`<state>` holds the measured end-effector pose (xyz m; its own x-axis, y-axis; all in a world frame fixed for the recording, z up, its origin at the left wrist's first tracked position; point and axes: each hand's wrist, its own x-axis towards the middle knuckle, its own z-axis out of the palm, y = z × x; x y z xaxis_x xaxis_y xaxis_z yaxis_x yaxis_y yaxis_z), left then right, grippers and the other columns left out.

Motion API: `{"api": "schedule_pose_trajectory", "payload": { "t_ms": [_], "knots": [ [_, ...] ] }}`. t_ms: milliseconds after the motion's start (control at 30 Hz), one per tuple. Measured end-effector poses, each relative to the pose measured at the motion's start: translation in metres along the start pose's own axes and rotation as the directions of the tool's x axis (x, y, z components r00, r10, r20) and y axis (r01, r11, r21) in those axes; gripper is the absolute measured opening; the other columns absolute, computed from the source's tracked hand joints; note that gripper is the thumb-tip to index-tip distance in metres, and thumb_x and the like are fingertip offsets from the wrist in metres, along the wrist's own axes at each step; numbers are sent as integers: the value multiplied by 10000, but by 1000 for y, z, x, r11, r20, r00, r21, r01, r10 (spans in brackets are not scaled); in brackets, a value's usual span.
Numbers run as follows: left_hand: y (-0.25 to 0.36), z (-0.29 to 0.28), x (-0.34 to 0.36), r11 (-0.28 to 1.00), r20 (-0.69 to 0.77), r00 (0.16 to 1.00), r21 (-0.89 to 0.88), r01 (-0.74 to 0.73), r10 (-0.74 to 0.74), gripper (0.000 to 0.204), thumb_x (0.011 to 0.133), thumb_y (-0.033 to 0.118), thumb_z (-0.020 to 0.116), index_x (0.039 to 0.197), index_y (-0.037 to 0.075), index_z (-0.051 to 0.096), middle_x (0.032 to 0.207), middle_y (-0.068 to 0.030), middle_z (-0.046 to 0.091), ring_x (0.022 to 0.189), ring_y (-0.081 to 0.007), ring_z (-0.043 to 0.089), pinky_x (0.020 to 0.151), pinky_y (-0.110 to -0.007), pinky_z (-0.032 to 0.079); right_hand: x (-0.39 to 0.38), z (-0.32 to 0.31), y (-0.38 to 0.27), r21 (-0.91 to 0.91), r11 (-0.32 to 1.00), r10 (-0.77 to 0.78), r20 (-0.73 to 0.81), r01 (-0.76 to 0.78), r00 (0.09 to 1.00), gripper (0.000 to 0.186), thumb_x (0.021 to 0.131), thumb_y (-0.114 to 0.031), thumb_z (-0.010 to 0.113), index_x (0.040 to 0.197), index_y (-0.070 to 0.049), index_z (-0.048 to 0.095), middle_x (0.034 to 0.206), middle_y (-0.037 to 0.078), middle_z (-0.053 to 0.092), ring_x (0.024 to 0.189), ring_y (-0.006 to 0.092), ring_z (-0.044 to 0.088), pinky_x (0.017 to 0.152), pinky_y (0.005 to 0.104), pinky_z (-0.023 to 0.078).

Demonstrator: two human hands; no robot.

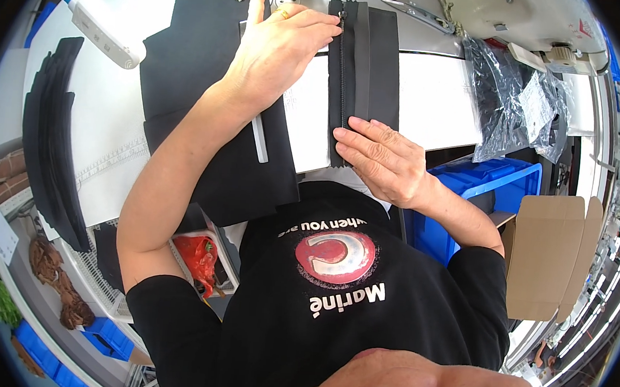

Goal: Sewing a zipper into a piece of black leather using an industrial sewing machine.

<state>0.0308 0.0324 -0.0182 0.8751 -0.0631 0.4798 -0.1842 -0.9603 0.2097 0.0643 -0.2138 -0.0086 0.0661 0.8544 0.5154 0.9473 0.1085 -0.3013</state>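
Observation:
A black fabric piece with a long zipper (359,67) lies upright in the view on the white worktable (302,135). My left hand (277,51) stretches over the zipper's upper end, fingers extended, fingertips at its left edge near the slider. My right hand (381,159) rests flat with straightened fingers across the zipper's lower part. Larger black fabric pieces (190,156) lie under my left forearm, with a narrow pale strip (260,140) on them.
Scissors (416,10) lie beside a sewing machine (495,9) at the back. Around are a crumpled plastic bag (503,99), a blue bin (513,172), a cardboard box (547,253), a white corded device (106,28) and stacked black strips (51,139).

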Motion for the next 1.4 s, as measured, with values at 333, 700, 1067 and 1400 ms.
{"api": "schedule_pose_trajectory", "payload": {
  "t_ms": [333,700,1067,1400],
  "knots": [
    [7,-28,0,999,211,977,-13,-36,38,661,728,471,738,1255,99,592,1336,11,552,1225,-247,484,1066,-648,214,-5,-11,2,-5,1000,-23,87,23,996,334,764,-62,721,1087,-4,660,1201,130,650,1158,282,604,972,393,479],
    [14,-36,5,1000,276,961,-25,-1,8,778,673,526,756,1276,69,575,1379,-8,516,1298,-286,417,1039,-667,214,67,0,71,-263,954,111,-130,-142,985,334,799,-268,716,1045,-51,655,1129,71,659,1009,259,629,825,370,525],
    [15,-37,4,1000,309,951,15,24,-27,843,636,489,778,1345,111,520,1391,4,512,1302,-298,412,1067,-664,180,54,23,80,-112,973,182,-149,-200,972,448,730,-210,750,1114,-32,602,1164,124,625,1047,318,601,856,429,498],
    [16,-43,9,995,453,887,68,69,-92,852,634,366,812,1378,117,479,1436,-6,474,1334,-273,374,1118,-599,68,55,40,86,-290,940,96,-275,-178,957,343,761,-403,684,903,-91,665,968,10,626,944,235,559,756,378,441]
  ]
}}
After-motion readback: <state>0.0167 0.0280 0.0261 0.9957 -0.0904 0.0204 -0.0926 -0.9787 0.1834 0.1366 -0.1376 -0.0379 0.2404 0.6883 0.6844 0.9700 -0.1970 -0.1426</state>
